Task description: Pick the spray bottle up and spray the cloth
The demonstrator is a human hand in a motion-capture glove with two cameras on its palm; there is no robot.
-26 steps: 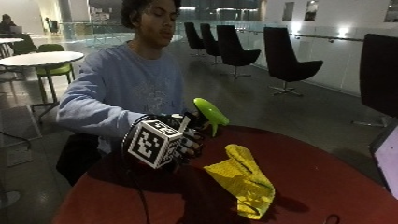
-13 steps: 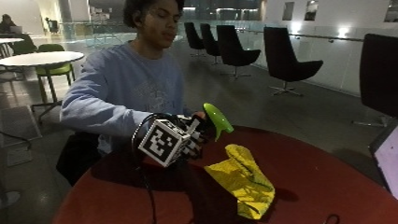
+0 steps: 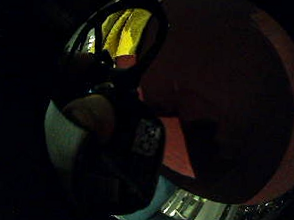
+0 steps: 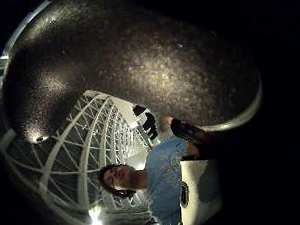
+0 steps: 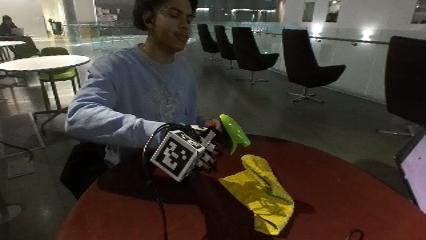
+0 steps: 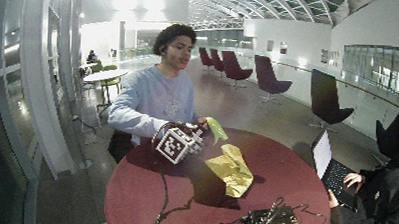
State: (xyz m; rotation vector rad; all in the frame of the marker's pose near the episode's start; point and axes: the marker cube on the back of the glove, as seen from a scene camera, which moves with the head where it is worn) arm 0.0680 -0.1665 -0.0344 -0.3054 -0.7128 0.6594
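From outside, the right hand (image 5: 200, 152) holds the bottle (image 5: 233, 131) above the counter (image 5: 346, 190), fingers curled round it, its green head just beside the yellow cloth (image 5: 261, 197) lying on the counter. In the little-finger view, the cloth (image 3: 123, 31) shows past the dark fingers. In the thumb view, the bottle's white body (image 4: 198, 190) sits close to the palm.

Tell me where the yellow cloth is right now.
In the outside view the yellow cloth lies crumpled on the red round table, just below the green spray bottle head that the gloved right hand holds above it.
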